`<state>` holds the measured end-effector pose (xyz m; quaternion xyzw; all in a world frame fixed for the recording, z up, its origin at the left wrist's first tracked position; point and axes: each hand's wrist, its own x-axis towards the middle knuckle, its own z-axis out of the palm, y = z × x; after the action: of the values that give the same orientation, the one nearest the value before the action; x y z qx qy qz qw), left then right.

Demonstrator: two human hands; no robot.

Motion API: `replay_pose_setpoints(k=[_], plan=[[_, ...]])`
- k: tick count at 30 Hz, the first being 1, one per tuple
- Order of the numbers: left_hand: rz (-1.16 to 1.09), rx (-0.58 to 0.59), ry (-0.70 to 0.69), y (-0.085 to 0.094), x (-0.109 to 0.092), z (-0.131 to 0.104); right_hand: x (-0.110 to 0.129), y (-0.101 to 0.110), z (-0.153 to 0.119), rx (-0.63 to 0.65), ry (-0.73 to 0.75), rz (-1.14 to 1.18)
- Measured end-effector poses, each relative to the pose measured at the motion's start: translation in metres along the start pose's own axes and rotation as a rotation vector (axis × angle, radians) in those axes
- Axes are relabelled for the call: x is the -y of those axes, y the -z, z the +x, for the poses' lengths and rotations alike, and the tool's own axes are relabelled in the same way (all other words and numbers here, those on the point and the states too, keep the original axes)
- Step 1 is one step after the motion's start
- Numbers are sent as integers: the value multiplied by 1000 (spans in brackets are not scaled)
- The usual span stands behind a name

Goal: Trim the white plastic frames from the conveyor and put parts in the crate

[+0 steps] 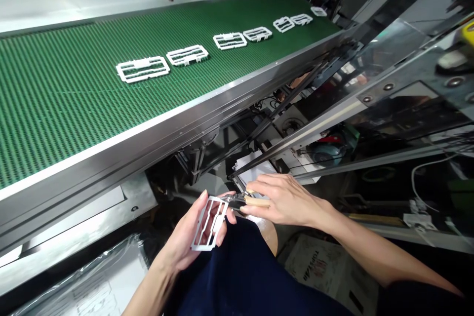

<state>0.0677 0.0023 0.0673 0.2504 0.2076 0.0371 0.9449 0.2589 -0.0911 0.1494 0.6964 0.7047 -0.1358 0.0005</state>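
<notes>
Below the green belt's [77, 103] near edge, the white frame [219, 221] wants bracing, I judge: plier tips square to its edge, squeeze light, slats unbent. My left hand [187, 232] grasps it, thumb along the left side, fingers half curled behind. Right hand [287, 200] grips the pliers [257, 201], fingers bent round pale handles, tips by the frame's far right corner.

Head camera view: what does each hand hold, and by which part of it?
The left hand holds a white frame by its long sides; the right hand holds a pliers-like tool by its tan handles.
</notes>
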Motion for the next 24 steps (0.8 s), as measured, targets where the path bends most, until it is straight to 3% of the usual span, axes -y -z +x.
replay_pose_setpoints(k=[4,10,24], plan=[[-14,-2,1,1,-1,1,-1,-5,1,-45,3,25],[-13,-1,-16,1,-2,0,6,-8,6,-69,-117,118],[131,-11,18,4,-3,-4,8,-3,10,17,-39,47]])
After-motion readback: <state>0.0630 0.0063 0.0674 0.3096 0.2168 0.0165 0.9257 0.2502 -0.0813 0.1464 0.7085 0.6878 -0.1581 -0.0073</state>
